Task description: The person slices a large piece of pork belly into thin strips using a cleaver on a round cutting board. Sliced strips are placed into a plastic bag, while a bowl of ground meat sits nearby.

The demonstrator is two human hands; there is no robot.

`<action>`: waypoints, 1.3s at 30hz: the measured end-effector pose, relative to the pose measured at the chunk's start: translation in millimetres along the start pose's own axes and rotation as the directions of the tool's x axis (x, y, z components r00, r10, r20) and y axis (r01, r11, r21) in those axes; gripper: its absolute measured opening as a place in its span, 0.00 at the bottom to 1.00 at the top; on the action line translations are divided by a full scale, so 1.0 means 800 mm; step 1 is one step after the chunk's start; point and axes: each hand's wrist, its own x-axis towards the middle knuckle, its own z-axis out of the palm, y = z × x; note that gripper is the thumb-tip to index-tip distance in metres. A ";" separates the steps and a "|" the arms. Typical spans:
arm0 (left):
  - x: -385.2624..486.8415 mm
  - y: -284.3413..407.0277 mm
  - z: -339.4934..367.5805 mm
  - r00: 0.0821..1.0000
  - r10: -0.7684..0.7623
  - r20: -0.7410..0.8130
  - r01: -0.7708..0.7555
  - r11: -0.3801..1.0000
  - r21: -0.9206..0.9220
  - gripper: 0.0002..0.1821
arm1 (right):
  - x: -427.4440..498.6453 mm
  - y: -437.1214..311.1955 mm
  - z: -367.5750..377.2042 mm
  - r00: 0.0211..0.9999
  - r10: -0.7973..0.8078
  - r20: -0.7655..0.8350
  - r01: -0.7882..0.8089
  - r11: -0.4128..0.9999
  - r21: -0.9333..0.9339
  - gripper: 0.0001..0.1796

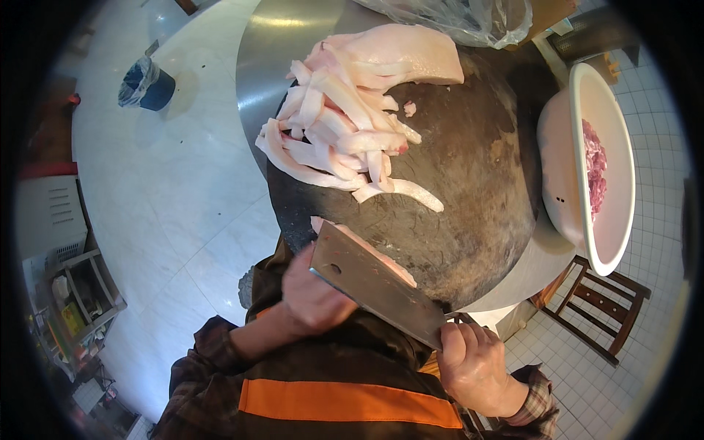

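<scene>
My right hand (474, 366) is closed around the handle end of a broad cleaver (377, 283), whose blade slants up to the left over the near edge of a round, dark chopping block (467, 181). Along the blade's far side lies a pale strip of pork fat (379, 253). My left hand (313, 291), somewhat blurred, is at the blade's left end; its fingertips are partly hidden behind the blade, and whether they hold the strip does not show. Farther back on the block are a heap of cut fat strips (352, 132) and a large uncut slab (407, 55).
A white plastic basin (561, 165) with diced red meat (595, 165) stands at the block's right. A clear plastic bag (473, 22) lies behind the slab. The block rests on a metal tabletop (286, 33). A lined blue bin (157, 88) and a wooden chair (602, 302) stand on the floor.
</scene>
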 end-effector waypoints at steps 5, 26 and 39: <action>0.008 -0.015 -0.015 0.975 -0.090 -0.204 0.100 0.994 0.041 0.21 | -0.001 0.000 -0.002 1.000 -0.009 0.016 0.010 1.000 -0.021 0.15; -0.005 -0.012 -0.003 0.989 -0.010 -0.147 0.030 0.991 0.130 0.19 | 0.006 0.011 -0.011 0.996 -0.048 0.073 0.048 0.999 0.000 0.16; 0.010 -0.005 0.000 0.969 0.132 -0.208 -0.097 0.981 0.171 0.15 | 0.002 0.013 -0.035 0.983 0.020 0.184 -0.033 0.997 0.071 0.19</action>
